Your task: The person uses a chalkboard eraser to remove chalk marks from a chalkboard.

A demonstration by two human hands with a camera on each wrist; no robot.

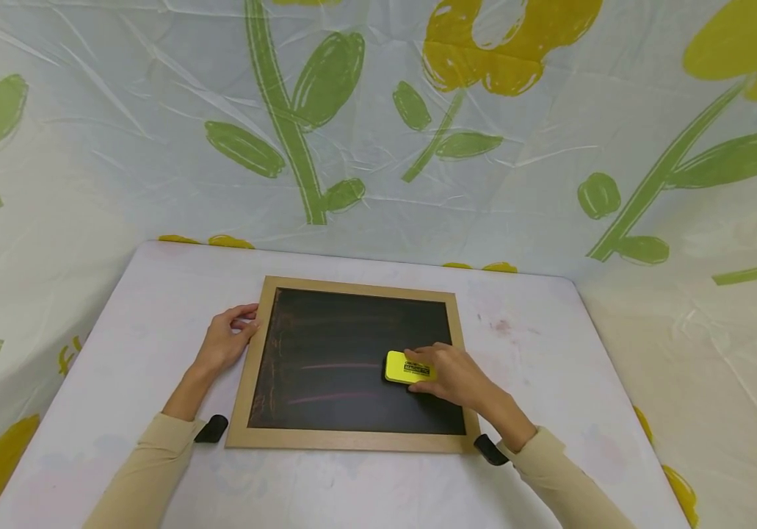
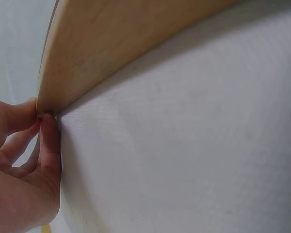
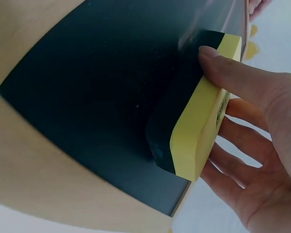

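A small chalkboard [image 1: 345,323] with a light wooden frame [image 1: 325,438] lies on the table. Two faint pink chalk lines [image 1: 338,366] run across its lower middle, ending near a yellow eraser [image 1: 399,367] with a black felt side. My right hand [image 1: 457,378] grips that eraser by its edges on the board's right part; in the right wrist view the thumb [image 3: 220,68] lies along one side and the fingers along the other. At the frame's left edge, my left hand [image 1: 222,342] pinches the wood between thumb [image 2: 22,116] and forefinger [image 2: 49,141].
A pale cloth covers the table [image 1: 352,488], with faint reddish smudges [image 1: 502,327] right of the board. Behind it hangs a white sheet [image 1: 173,88] printed with green stems and yellow flowers. Black wrist devices [image 1: 211,429] sit by both sleeves, close to the frame's lower corners.
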